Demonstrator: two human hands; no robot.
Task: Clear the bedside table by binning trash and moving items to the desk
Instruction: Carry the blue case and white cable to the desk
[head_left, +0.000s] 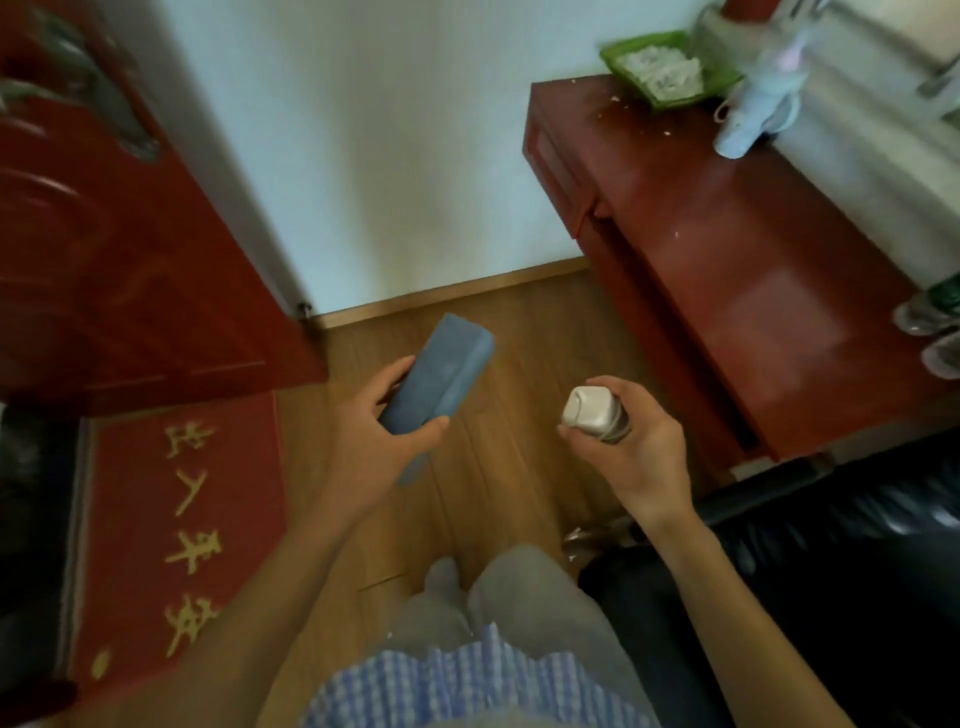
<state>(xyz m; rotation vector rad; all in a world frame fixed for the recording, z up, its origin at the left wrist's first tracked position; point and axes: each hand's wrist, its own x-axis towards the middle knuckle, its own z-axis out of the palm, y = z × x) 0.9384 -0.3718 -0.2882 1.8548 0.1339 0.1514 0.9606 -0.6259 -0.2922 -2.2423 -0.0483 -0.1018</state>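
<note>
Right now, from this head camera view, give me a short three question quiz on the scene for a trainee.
1. True or false: the left hand holds the blue case.
2. What does the right hand grip? A) a green tray B) a capped bottle C) a shoe
3. Fill in: the green tray sits on the red ____.

Key
1. True.
2. B, the capped bottle.
3. Table, the red table by the wall.
</note>
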